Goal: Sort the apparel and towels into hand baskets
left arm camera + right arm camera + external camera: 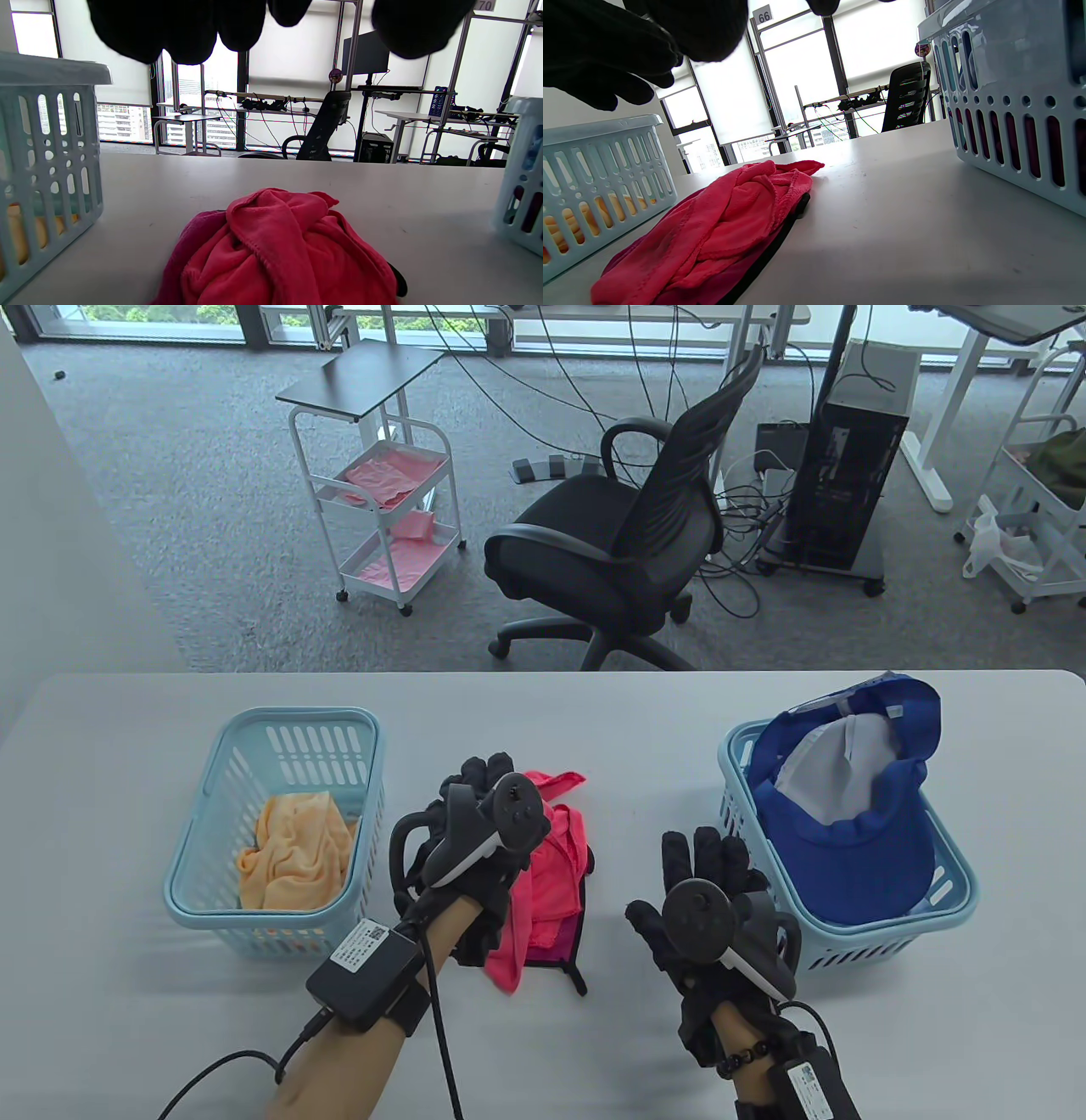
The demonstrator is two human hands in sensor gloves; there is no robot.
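Observation:
A pink-red towel lies crumpled at the table's middle on a magenta and black garment. My left hand hovers over the pile's left side with its fingers spread above the towel, holding nothing. My right hand is open and empty between the pile and the right basket, which holds a blue cap. The left basket holds an orange towel. The right wrist view shows the towel between both baskets.
The white table ends just behind the baskets. Beyond it on the carpet stand a black office chair and a white cart with pink cloths. Bare tabletop lies between the pile and the right basket.

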